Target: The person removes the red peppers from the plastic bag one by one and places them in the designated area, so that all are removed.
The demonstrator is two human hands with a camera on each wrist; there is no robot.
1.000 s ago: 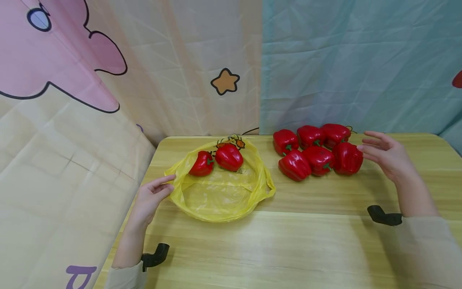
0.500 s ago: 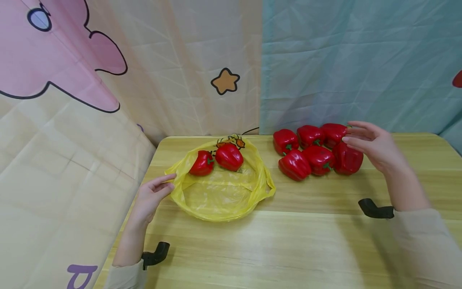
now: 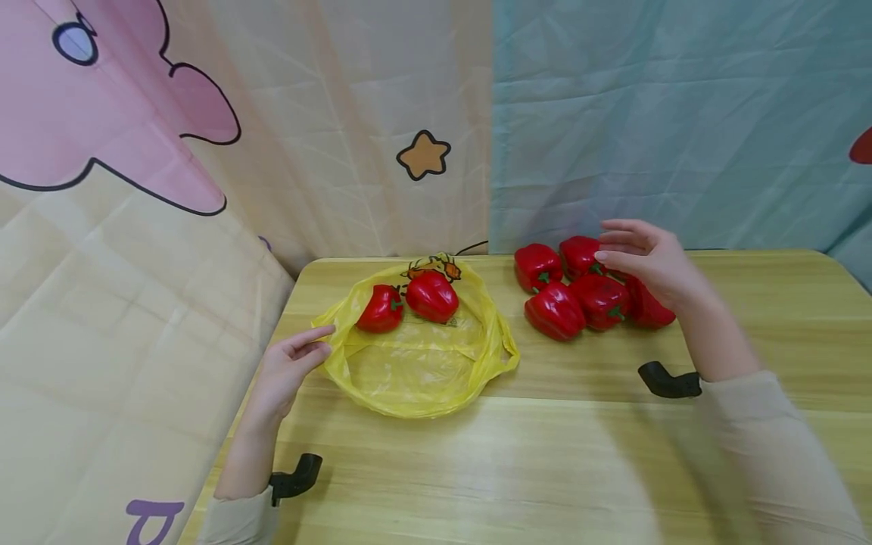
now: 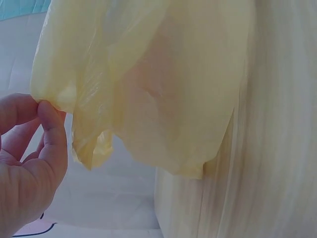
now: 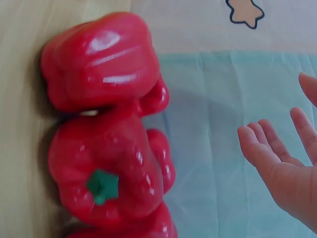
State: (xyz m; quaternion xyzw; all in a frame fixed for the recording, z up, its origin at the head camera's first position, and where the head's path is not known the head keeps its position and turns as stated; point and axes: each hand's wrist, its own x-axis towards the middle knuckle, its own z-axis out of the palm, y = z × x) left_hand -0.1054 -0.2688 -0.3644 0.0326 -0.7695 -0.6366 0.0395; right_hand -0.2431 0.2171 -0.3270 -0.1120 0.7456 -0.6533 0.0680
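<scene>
A yellow plastic bag [image 3: 417, 409] lies spread with its mouth wide. Two red bell peppers, one with a green stem [image 3: 381, 309] and one beside it [image 3: 432, 296], sit inside. The bag's left rim is pinched between thumb and fingertips of my left hand [image 3: 284, 371], seen closer in the left wrist view with the hanging yellow plastic [image 4: 173, 99]. My right hand [image 3: 657, 265] hovers over the red pepper cluster, holding nothing, fingers extended. In front are a striped-looking pepper [image 3: 555, 311] and a stemmed one [image 3: 600, 301]; the hand partly hides those behind.
The wooden table [image 3: 490, 469] carries everything, with its far edge against a hanging printed curtain [image 3: 327, 136]. A black wrist mount [image 3: 671, 380] sits on the right forearm, and a similar mount [image 3: 296, 477] on the left.
My right hand has moved left and slightly up, from beside the rightmost pepper to above the cluster. My left hand keeps its pinch on the bag, nearly still.
</scene>
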